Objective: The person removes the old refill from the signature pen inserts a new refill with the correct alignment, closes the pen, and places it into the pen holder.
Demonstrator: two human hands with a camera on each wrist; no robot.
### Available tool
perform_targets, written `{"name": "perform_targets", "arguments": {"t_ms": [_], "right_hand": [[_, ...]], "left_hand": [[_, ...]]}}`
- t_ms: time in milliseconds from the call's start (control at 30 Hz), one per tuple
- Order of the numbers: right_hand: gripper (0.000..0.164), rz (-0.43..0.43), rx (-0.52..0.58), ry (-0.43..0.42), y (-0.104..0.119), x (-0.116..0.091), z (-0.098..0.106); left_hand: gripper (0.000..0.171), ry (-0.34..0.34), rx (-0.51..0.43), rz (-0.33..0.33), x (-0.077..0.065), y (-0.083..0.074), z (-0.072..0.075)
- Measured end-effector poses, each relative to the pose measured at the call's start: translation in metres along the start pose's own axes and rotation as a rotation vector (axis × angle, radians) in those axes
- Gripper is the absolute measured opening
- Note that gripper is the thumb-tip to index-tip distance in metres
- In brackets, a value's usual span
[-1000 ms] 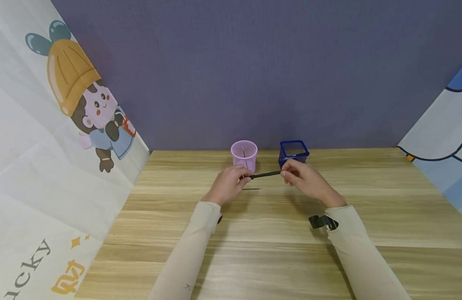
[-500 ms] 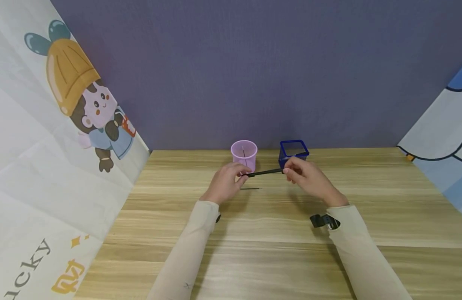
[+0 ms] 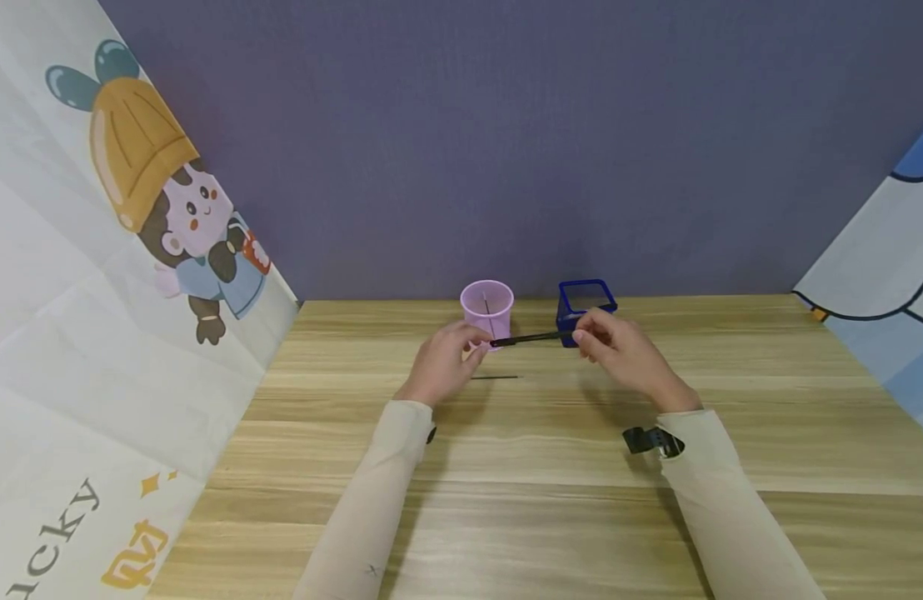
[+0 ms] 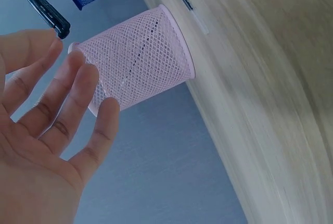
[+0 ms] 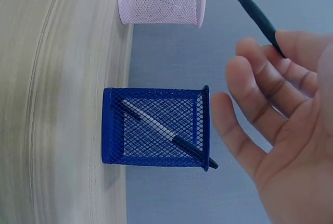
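Observation:
A black pen (image 3: 536, 337) lies level in the air between the two hands. My right hand (image 3: 619, 354) pinches its right end between thumb and fingers, as the right wrist view also shows. At the other end, which carries a clip, the fingertips of my left hand (image 3: 441, 364) are right beside the pen, with the thumb apart from it and the remaining fingers loosely spread. Below, on the tabletop, rests a thin dark pen refill (image 3: 499, 377) with a clear tip. Behind the left hand stands a pink mesh pen cup (image 4: 135, 60) with a thin dark stick inside.
Near the right hand is a square blue mesh pen holder (image 5: 161, 94), containing a black-and-white pen (image 5: 156, 125) leaning diagonally. Both containers stand at the back of the wooden table (image 3: 551, 517), close to the grey-purple wall panel (image 3: 521, 142).
The left thumb and fingers have parted from the pen they gripped, and that hand has shifted slightly left. The right hand has moved a little right and up with the pen.

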State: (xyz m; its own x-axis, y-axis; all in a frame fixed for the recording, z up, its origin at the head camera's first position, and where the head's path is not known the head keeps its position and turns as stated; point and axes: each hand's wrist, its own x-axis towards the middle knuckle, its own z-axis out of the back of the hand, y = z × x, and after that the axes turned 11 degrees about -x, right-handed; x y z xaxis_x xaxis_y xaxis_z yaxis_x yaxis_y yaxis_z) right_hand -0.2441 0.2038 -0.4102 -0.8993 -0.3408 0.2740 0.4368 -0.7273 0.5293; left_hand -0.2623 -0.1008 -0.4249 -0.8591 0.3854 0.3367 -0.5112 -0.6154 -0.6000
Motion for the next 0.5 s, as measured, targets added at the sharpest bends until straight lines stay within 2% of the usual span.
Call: {"name": "perform_targets", "arguments": {"t_ms": [200,500], "right_hand": [[0.019,-0.018,-0.002,-0.056,-0.0006,-0.0006,0.0034],[0.019,-0.026,-0.035,-0.165,-0.0016,0.0002,0.0065]], "left_hand": [[0.021,-0.035,0.003,0.033,-0.0003,0.0012,0.0028],[0.019,-0.094,0.010,0.044,-0.0002,0.0041,0.0065]]}}
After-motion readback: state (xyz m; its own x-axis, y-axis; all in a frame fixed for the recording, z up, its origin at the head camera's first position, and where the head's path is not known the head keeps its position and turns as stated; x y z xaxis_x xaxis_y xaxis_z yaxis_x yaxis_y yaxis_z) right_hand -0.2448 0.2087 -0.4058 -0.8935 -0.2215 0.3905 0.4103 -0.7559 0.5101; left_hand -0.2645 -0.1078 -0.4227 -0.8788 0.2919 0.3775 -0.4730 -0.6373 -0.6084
